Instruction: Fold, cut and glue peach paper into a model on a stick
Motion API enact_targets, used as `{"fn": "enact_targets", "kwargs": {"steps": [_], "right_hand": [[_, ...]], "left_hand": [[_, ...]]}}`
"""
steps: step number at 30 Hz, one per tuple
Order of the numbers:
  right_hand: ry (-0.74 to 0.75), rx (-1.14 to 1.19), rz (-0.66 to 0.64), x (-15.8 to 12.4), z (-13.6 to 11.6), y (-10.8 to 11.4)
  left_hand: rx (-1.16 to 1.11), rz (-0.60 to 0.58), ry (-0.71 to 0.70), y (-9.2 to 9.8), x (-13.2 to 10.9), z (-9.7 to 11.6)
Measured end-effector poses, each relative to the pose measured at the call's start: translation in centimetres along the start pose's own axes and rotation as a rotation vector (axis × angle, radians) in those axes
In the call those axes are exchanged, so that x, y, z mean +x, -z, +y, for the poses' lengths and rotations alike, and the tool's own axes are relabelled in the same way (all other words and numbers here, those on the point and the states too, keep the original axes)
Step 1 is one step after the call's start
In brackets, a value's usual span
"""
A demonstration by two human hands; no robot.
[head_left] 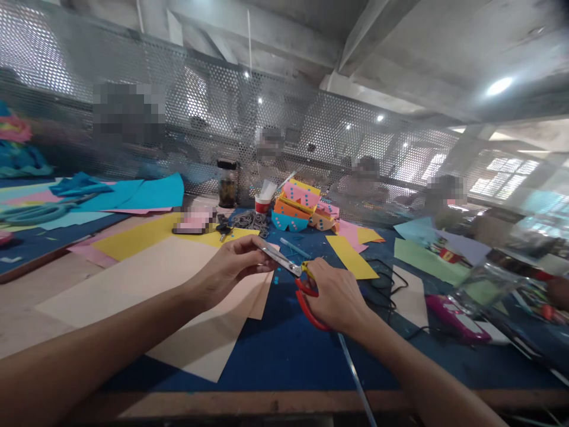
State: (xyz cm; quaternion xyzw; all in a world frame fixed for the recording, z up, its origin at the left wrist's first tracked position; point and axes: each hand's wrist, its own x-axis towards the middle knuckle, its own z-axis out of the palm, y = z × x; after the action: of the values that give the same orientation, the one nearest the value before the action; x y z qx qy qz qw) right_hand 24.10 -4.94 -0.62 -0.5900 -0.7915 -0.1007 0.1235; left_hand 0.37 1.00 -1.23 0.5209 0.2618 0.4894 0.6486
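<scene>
In the head view, my right hand (335, 290) is wrapped around the red-and-yellow handles of a pair of scissors (284, 261). The metal blades look closed together and point up and to the left. At their tips is my left hand (235, 261), thumb and fingers pinched together. Whatever it pinches, if anything, is too small or hidden to make out. Large pale peach paper sheets (133, 296) lie beneath my left hand and forearm. Tiny blue paper bits (276, 279) are scattered on the dark blue table surface (284, 356) below the scissors.
Orange, pink and blue paper pieces with dots (296, 207) stand behind my hands, beside a red-and-white cup (262, 204) and a dark jar (227, 184). Yellow paper (353, 255) and a black cable (382, 290) lie rightward. A perforated metal screen (213, 118) runs behind.
</scene>
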Motion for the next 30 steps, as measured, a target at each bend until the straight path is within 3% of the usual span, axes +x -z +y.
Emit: {"fn": "enact_targets", "kwargs": {"steps": [30], "right_hand": [[0.011,-0.033,-0.012,-0.02,-0.25,0.3]], "left_hand": [[0.034,0.011,-0.001,-0.11,-0.08,0.31]]}}
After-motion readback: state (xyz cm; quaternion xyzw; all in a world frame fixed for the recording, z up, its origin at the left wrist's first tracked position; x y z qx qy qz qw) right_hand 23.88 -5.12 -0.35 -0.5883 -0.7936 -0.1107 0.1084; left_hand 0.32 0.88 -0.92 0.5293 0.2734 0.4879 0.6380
